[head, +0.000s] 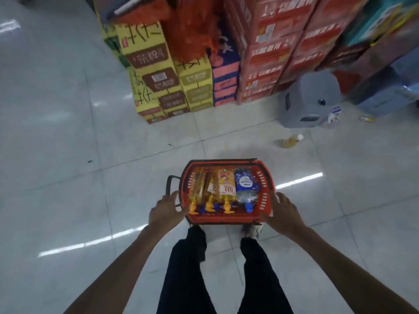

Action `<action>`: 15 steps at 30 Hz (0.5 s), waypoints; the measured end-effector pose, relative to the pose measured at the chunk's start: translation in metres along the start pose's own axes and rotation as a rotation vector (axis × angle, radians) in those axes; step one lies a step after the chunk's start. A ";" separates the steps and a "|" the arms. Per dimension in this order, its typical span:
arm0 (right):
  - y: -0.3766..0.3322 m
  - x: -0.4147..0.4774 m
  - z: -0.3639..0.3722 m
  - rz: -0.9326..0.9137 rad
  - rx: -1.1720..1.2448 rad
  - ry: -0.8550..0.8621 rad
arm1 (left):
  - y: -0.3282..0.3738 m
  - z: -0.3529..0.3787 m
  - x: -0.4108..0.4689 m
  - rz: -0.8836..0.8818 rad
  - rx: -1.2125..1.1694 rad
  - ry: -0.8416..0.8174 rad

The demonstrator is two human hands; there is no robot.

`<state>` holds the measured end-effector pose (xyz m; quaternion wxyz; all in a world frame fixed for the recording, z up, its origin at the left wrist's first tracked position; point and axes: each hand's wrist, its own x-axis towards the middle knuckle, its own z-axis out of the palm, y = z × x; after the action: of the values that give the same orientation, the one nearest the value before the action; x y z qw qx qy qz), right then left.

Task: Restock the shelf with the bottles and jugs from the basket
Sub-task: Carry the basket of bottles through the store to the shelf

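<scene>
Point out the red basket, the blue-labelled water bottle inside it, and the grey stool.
red basket (226, 219): head view, on its near wall.
water bottle (246, 184): head view, on its blue label.
grey stool (316, 87): head view, on its top.

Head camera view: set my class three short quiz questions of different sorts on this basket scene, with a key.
1. True or false: the red basket stands on a shelf.
2. Where in the basket does the blue-capped water bottle lie, as the person sees it? A) left side B) middle C) right side
3. Fill in: beyond the basket, a loose bottle lies on the floor tiles near a grey plastic ____.
Key: 1 false, it stands on the floor tiles; 2 C; 3 stool.
</scene>
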<state>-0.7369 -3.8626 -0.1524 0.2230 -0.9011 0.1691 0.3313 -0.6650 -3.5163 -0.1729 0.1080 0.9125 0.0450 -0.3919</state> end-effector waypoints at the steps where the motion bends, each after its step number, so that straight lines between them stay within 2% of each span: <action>1: 0.013 0.013 0.012 0.009 -0.020 -0.025 | 0.002 0.012 0.005 -0.025 -0.034 -0.020; 3: 0.034 0.032 0.034 0.030 -0.084 -0.063 | 0.005 0.036 0.016 -0.082 -0.080 -0.056; 9: 0.078 0.102 0.089 0.143 0.001 -0.134 | -0.008 0.104 0.092 -0.223 -0.211 -0.050; 12: 0.105 0.141 0.122 0.209 0.035 -0.080 | -0.023 0.139 0.136 -0.267 -0.209 -0.042; 15: 0.122 0.185 0.147 0.287 0.142 -0.040 | -0.033 0.160 0.178 -0.310 -0.257 0.050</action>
<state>-0.7351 -3.9188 -0.4126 0.2398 -0.8430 0.3145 0.3646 -0.6602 -3.5222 -0.4145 0.1609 0.8828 0.2374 -0.3719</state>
